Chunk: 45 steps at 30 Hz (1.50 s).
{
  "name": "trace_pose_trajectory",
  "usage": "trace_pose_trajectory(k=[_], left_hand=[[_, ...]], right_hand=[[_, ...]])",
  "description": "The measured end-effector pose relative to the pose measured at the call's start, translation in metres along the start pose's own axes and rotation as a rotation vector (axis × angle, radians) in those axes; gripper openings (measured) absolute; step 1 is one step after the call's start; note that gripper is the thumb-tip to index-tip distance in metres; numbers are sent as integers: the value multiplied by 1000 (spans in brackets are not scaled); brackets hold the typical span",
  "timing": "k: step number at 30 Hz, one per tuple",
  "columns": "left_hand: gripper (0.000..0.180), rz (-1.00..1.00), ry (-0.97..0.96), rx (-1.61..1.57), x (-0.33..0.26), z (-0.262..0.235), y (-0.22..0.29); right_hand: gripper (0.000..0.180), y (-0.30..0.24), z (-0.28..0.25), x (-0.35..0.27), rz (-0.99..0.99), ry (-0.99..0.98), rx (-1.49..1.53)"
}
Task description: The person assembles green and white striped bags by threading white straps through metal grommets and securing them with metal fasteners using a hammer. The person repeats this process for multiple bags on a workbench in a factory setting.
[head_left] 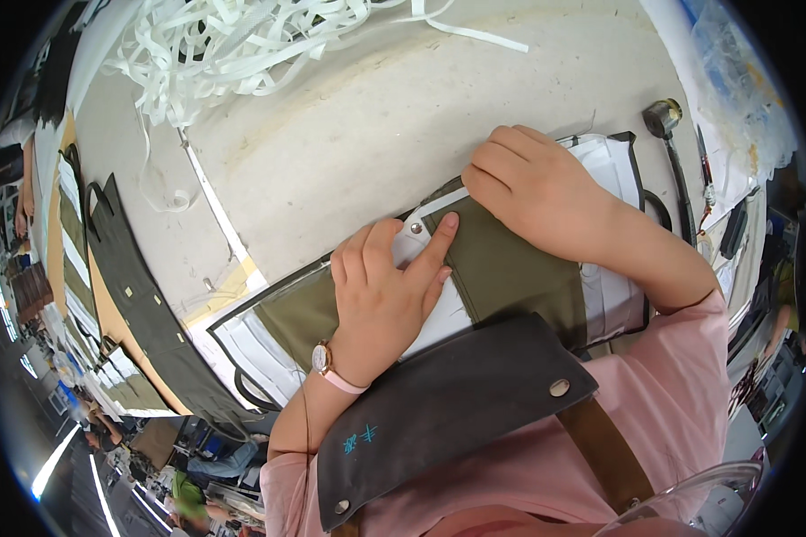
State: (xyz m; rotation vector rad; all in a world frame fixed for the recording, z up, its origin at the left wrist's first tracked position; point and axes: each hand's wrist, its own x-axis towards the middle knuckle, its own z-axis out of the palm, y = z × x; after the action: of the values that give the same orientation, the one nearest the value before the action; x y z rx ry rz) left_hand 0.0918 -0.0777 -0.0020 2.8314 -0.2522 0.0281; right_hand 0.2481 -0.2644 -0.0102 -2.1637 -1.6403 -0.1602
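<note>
A long olive and white fabric bag panel (515, 259) with dark edging lies slantwise in front of me. A dark strap loop shows at either end. My left hand (381, 291) rests on its middle-left part, with several fingers bent over the far edge. Its index finger stretches along the seam where white meets olive, beside a small round metal stud (415, 228), and its thumb lies below. My right hand (537, 183) closes over the far edge of the right olive part, its fingertips hidden. A watch with a pink strap (340, 380) is on my left wrist.
A tangle of white tape (233, 54) lies at the far left of the pale table (331, 161). A hammer (667, 134) lies to the right, near clear plastic bags (743, 89). More dark green panels (148, 295) lie on the left. My dark apron (448, 403) meets the near edge.
</note>
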Motion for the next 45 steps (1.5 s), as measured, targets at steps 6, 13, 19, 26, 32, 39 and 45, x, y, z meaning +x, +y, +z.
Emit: trace_pose_trajectory(k=[6,13,19,26,32,39,45], left_hand=[[57,-1,12,2,-1,3,4],[50,12,51,-31,-3,0,2],[43,31,91,-14,-4,-3,0],[48,37,97,-21,-2,-1,5],[49,22,112,-1,-8,3,1],[48,41,126,-34,-4,0,1],[49,42,142,-63,-6,0,-1]], right_hand=[[15,-10,-5,-3,-15,-13,3],[15,-25,-5,2,-133,-33,-218],[14,-25,-1,4,-169,-47,-252],[15,-17,-1,-5,-146,34,-232],[21,-15,-14,-2,-146,-19,-214],[19,-16,-7,0,-156,-63,-215],[17,-18,-7,1,-167,-10,-228]])
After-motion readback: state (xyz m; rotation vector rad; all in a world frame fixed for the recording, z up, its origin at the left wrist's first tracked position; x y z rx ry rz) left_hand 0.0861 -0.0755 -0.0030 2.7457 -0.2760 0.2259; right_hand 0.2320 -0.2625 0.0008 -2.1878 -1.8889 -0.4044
